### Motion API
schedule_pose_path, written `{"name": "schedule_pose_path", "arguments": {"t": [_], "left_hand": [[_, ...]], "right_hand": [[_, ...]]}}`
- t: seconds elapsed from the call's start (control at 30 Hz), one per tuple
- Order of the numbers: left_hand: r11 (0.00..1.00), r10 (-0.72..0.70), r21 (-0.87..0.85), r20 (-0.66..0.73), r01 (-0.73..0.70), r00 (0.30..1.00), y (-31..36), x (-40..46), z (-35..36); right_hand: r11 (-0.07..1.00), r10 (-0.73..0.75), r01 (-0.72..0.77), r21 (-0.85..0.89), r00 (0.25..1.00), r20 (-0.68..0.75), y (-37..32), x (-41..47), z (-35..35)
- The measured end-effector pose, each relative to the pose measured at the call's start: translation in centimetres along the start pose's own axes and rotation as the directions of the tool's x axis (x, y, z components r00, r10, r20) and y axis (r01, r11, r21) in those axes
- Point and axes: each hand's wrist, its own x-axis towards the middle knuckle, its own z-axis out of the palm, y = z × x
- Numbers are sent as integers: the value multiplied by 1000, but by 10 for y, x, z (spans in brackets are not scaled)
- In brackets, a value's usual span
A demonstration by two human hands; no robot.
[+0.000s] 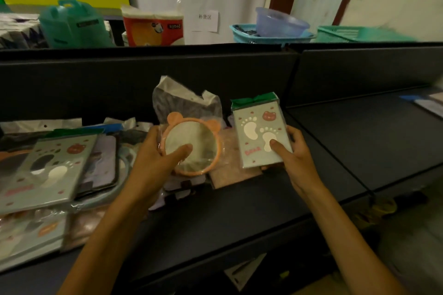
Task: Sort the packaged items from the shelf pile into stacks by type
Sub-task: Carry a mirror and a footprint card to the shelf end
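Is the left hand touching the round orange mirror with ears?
Touching. The head view shows the left hand gripping the wrapped orange mirror: its thumb lies across the mirror's face and its fingers curl behind the left rim.

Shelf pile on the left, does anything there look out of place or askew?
Yes. The footprint-print pack lies tilted across a dark-framed item and a pale blue ring, so types are mixed there, not stacked. The same kind of pack is in the right hand.
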Motion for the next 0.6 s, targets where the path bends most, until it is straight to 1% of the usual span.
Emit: {"name": "schedule_pose_path", "arguments": {"t": [0.03, 0.1, 0.27, 0.33, 0.47, 0.6], "left_hand": [[998, -28, -53, -3, 28, 1000, 0, 0, 8], [993, -66, -98, 9, 66, 998, 0, -3, 28], [991, -17, -130, 185, 42, 983, 0, -11, 88], [988, -16, -146, 216, 48, 976, 1, -16, 126], [982, -25, -171, 291, 78, 956, 9, -31, 213], [982, -28, -166, 368, 95, 929, 15, -48, 300]], "right_hand": [[1000, 2, -2, 3, 1000, -12, 0, -3, -9], [1000, 15, -15, 11, 999, -47, 0, -10, -28], [1000, 18, -15, 22, 989, -144, -3, -26, -90], [1000, 5, -3, 16, 985, -172, -6, -33, -126], [999, 25, -20, 25, 979, -202, -11, -44, -209], [999, 34, -29, 22, 957, -287, -8, -54, -300]]}}
